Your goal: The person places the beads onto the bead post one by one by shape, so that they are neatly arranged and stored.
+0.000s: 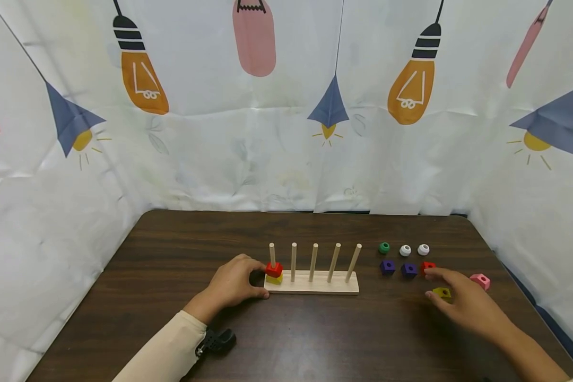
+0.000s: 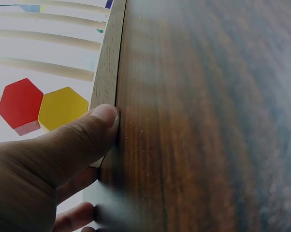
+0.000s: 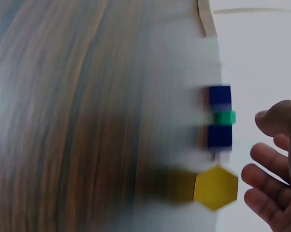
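A pale wooden peg board (image 1: 315,289) with several upright pegs stands mid-table. On its leftmost peg, a red hexagonal bead (image 1: 274,270) sits above a yellow hexagonal bead (image 2: 63,107). My left hand (image 1: 235,281) holds the board's left end, the thumb (image 2: 90,135) against the front edge. Over the right side of the table hovers my right hand (image 1: 470,303), fingers spread and holding nothing. Near its thumb and fingertips lies another yellow hexagonal bead (image 1: 442,293). A second red bead (image 1: 427,266) is just beyond the fingers, and a pink bead (image 1: 480,280) lies behind the hand.
Two dark blue cube beads (image 1: 388,267) lie right of the board. Behind them are a green round bead (image 1: 384,248) and two white round beads (image 1: 405,250). The dark wooden table (image 1: 315,339) ends at a white printed curtain (image 1: 286,159).
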Motion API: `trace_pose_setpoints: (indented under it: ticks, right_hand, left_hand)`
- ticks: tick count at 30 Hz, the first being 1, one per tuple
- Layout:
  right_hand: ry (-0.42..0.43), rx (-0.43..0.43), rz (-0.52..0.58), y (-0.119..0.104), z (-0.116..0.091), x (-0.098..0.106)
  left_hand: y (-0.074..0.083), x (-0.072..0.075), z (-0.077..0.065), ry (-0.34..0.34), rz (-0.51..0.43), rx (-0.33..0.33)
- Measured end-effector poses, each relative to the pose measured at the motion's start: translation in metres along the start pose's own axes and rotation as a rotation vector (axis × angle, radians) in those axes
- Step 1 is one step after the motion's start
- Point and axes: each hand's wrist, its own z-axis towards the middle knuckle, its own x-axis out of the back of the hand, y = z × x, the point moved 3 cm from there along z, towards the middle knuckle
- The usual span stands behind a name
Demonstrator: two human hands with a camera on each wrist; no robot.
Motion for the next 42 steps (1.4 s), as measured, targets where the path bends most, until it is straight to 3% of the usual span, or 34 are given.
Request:
trace_pose_setpoints:
  ticks: [8,13,18,26,33,42]
  right_hand:
    - [-0.056,0.006,0.01,0.017,-0.005,0.002]
    - [-0.038,0.058,0.004,0.018,-0.006,0.0]
    - [-0.059,0.038,0.02,0.015,-0.003,-0.002]
    - [-0.048,0.099,0.053,0.008,0.006,-0.012]
    - [-0.062,0.067,0.004,-0.007,0.018,-0.018]
    - [0.008,0.181,-0.031,-0.036,0.04,-0.007]
  left_hand:
    - [0.0,0.001,-0.001,0.0,-0.003,-0.009]
    - [0.0,0.001,0.0,-0.002,-0.006,-0.003]
    - [0.0,0.001,0.0,-0.005,-0.004,-0.012]
    - [0.0,0.0,-0.001,-0.005,-0.006,-0.003]
    - [0.0,0.0,-0.001,-0.002,-0.004,0.0]
    - [0.0,0.001,-0.001,-0.006,-0.004,0.004]
